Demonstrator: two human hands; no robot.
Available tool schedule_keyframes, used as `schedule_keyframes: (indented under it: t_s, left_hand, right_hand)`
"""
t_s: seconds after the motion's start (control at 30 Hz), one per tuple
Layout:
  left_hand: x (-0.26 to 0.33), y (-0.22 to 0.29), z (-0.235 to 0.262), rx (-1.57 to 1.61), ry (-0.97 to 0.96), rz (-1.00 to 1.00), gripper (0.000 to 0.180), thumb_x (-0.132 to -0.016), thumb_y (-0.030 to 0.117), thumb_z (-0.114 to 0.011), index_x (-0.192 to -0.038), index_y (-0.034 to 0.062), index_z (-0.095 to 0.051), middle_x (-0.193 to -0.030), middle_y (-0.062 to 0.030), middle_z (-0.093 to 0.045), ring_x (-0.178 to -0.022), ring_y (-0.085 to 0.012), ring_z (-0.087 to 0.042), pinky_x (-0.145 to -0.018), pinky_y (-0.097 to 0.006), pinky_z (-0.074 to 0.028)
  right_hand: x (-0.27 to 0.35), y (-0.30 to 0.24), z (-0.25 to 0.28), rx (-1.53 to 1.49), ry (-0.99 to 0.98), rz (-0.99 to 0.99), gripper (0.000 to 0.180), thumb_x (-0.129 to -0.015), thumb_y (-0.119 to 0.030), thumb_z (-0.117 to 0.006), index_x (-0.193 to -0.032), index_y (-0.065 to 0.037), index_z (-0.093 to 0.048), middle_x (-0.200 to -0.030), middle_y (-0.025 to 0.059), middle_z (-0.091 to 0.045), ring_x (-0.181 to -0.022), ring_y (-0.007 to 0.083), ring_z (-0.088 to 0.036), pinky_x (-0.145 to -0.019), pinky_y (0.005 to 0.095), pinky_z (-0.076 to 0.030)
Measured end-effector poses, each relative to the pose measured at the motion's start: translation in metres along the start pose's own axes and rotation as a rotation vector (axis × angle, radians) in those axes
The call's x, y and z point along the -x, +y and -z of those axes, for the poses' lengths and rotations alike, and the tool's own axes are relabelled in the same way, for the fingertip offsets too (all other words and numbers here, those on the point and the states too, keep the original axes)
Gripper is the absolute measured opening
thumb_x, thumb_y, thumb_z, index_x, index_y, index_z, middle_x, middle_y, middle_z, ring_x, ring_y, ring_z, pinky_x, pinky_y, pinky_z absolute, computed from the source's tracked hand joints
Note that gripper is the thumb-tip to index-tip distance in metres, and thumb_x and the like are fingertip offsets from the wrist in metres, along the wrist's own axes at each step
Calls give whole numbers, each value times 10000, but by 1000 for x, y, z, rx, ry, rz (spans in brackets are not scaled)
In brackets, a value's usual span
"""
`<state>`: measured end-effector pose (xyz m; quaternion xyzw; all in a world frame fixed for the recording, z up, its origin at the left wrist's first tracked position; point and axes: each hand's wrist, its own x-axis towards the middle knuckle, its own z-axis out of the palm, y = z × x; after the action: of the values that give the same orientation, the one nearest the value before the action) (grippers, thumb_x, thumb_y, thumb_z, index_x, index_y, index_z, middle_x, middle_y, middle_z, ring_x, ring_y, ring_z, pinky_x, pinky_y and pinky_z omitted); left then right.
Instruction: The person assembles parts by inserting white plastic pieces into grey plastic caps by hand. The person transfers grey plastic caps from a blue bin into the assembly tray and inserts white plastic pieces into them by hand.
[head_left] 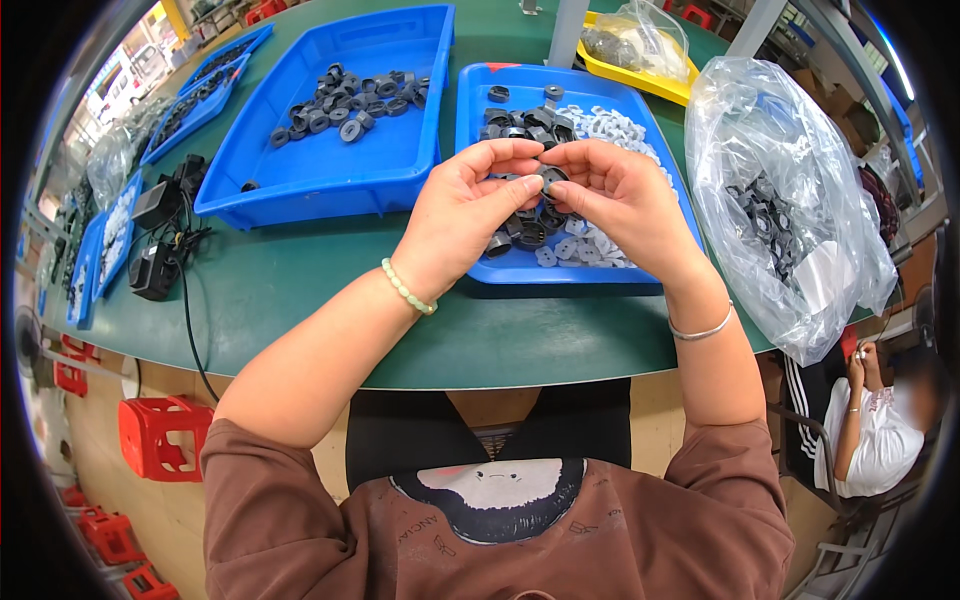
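Two hands meet above a green table (300,280), seen from over the shoulders of a seated person in a brown shirt. Largest on the table is a clear bag (790,200) at the right edge, slumped open and holding dark ring parts. Next comes a big blue tray (300,170) to the left, with a scatter of black rings near its far side. Beside it, directly under the hands, sits a smaller blue tray (478,130) holding a heap of black rings on its left half and white rings (610,125) on its right. A yellow tray (640,75) lies beyond it, with a bagged bundle inside. More blue trays line the far left edge, near black power adapters (155,235) with cords.

The left hand (465,215), with a pale bead bracelet at the wrist, and the right hand (620,200), with a thin silver bangle, come together fingertip to fingertip. Both thumbs and forefingers pinch one black ring (550,178) between them, held just above the smaller tray's heap. The other fingers curl loosely inward.

Red stools (155,435) stand on the floor at lower left, and another person sits at lower right.
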<state>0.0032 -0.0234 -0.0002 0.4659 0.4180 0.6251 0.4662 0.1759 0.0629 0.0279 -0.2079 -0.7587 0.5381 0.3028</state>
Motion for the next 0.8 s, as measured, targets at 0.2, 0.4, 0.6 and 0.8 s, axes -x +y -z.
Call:
schedule_keyframes:
  t_s: [0.2, 0.4, 0.6, 0.8]
  left_hand:
    - [2, -1, -3, 14, -35, -36, 343, -899, 52, -666, -1234, 26, -599, -1066, -45, -597, -929, -73, -619, -814, -198, -507]
    - [0, -6, -4, -20, 37, -132, 302, -905, 20, -633, -1203, 16, -579, -1090, -46, -594, -946, -76, -622, -790, -197, -505]
    - [-1, -5, -3, 24, 1, -71, 251, -909, 7, -621, -1157, 11, -581, -1099, -71, -638, -995, -101, -627, -816, -225, -512]
    - [-4, -1, 10, 106, -95, -168, 233, -919, 14, -625, -1152, 8, -614, -1122, -73, -668, -1018, -124, -631, -890, -268, -515]
  right_hand:
    - [5, -8, -8, 280, 88, 98, 210, -826, 1, -657, -1032, 34, -636, -876, 68, -675, -761, 101, -627, -685, 247, -529]
    - [-1, 6, -12, 170, 176, 266, 240, -793, 27, -655, -1030, 10, -624, -895, 71, -673, -773, 120, -626, -701, 253, -521]
    - [0, 0, -15, 378, 181, 294, 288, -793, 57, -641, -1072, -6, -608, -900, 78, -654, -795, 151, -633, -735, 272, -524]
    - [2, -5, -13, 415, 190, 508, 389, -742, 53, -723, -1095, -21, -580, -945, 75, -631, -808, 170, -624, -737, 285, -529]
